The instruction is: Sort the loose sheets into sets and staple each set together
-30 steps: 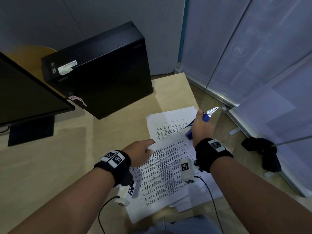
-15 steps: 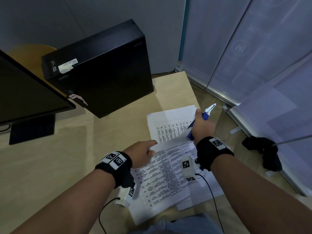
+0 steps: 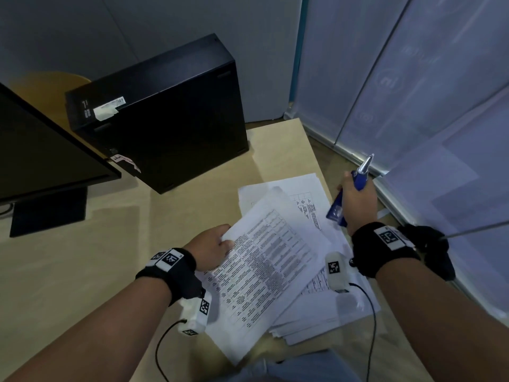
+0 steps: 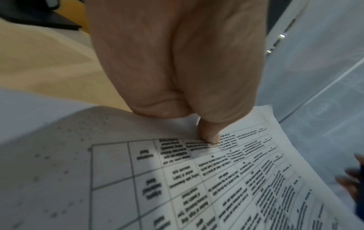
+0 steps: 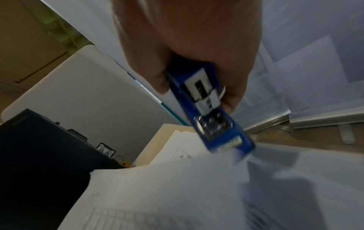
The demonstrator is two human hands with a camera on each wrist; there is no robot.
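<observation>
A pale wood desk [image 3: 82,271] stood against a grey wall [image 3: 165,37]. On it were a black computer case [image 3: 165,119] and a dark monitor [image 3: 41,150]. Frosted panels [image 3: 413,78] with metal frames met a brownish floor [image 3: 330,153] on the right.

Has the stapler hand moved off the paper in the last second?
Yes. The right hand holding the blue stapler has swung right, from over the far sheet to past the desk's right edge, toward the floor.
</observation>
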